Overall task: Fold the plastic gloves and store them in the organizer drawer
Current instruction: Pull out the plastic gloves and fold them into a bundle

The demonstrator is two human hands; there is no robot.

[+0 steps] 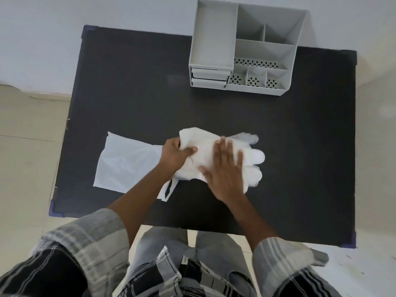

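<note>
The plastic gloves [205, 155] lie in a translucent white stack at the centre of the dark surface [128, 93], finger ends pointing toward 3 o'clock. The cuff end has been turned over onto the palm area, apparently to halve the length for storage.

The left hand [174, 156] grips the folded edge at the 9 o'clock side; its thumb lies on top and its fingers curl beneath, pinching the layers so the fold cannot spring open. The right hand [227, 168] lies flat on the fold with fingers spread, pressing down. This posture likely serves to expel air and set the crease. The hand shows motion blur.

A flat plastic sheet or bag [126, 161] extends from under the left forearm toward 9 o'clock.

The grey organizer [246, 48] stands at 12 o'clock, well apart from the gloves. Its drawers [209, 78] face the person and appear closed. Judgement: folding is under way; storage has not begun.
</note>
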